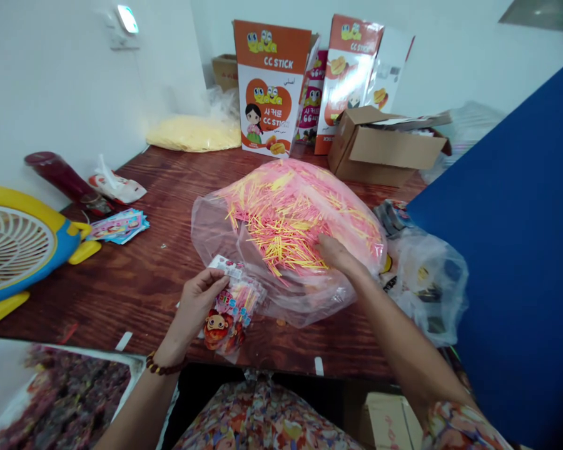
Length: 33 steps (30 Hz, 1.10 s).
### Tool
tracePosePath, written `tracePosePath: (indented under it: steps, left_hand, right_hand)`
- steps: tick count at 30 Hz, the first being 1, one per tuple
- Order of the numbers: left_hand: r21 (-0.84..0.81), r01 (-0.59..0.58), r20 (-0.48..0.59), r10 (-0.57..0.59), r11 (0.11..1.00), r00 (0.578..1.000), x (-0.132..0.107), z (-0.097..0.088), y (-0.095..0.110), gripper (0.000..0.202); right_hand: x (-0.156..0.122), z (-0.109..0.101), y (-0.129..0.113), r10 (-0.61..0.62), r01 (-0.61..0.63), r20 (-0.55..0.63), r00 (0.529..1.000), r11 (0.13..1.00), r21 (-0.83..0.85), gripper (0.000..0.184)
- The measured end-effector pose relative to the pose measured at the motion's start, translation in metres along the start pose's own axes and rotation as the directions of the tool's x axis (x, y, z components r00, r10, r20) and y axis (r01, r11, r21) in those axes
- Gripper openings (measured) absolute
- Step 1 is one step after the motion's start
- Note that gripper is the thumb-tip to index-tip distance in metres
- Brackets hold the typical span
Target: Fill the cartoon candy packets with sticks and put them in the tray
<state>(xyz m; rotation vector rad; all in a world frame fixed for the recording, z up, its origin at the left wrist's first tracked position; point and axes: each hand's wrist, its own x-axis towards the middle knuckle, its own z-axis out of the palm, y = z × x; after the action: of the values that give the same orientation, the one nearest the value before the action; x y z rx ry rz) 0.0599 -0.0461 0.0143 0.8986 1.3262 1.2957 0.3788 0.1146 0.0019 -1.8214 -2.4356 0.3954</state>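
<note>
A large clear plastic bag (pixel 304 312) lies open on the table, heaped with thin pink and yellow sticks (pixel 286 240). My right hand (pixel 332 251) reaches into the right side of the heap; its fingertips are buried among the sticks, so their grip is hidden. Pinched between the thumb and fingers of my left hand (pixel 201 294) is the top of a small printed plastic packet (pixel 234 306). A cartoon face is on its front, and some pink sticks show through it. More such packets seem to lie under it, just in front of the big bag.
Printed cartons (pixel 272 94) and an open cardboard box (pixel 389 147) stand at the back. Leftward are a yellow-and-blue fan (pixel 23 250), a dark red bottle (pixel 63 178), a tissue pack (pixel 117 186) and flat packets (pixel 122 225). A blue panel (pixel 511 237) borders the right, beside a plastic bag (pixel 434 281).
</note>
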Motion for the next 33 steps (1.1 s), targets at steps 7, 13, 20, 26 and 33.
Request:
tracePosePath:
  steps: [7,13,20,26,33]
  left_hand:
    - [-0.003,0.005,0.001,-0.005,1.0,1.0,0.001,0.001,-0.001,0.034]
    - [-0.012,-0.014,-0.01,0.013,1.0,1.0,0.001,0.0,0.0,0.033]
    - [-0.018,0.0,-0.03,0.0,1.0,1.0,0.0,-0.002,0.002,0.033]
    - [-0.03,0.008,-0.019,-0.009,1.0,1.0,-0.002,0.0,0.002,0.032]
    - [-0.024,0.001,-0.014,-0.001,1.0,1.0,-0.003,0.0,-0.001,0.03]
  right_hand:
    - [0.002,-0.012,-0.015,0.01,-0.01,-0.002,1.0,1.0,-0.02,0.022]
    - [0.033,-0.009,-0.05,-0.127,0.131,0.043,0.991,0.985,-0.111,0.023]
    - [0.037,-0.001,-0.056,-0.163,0.168,0.06,0.985,0.981,-0.1,0.025]
    - [0.038,-0.002,-0.039,-0.036,0.045,-0.057,0.998,0.984,0.17,0.01]
    - [0.021,0.003,-0.026,0.11,0.037,-0.187,0.976,0.764,0.644,0.015]
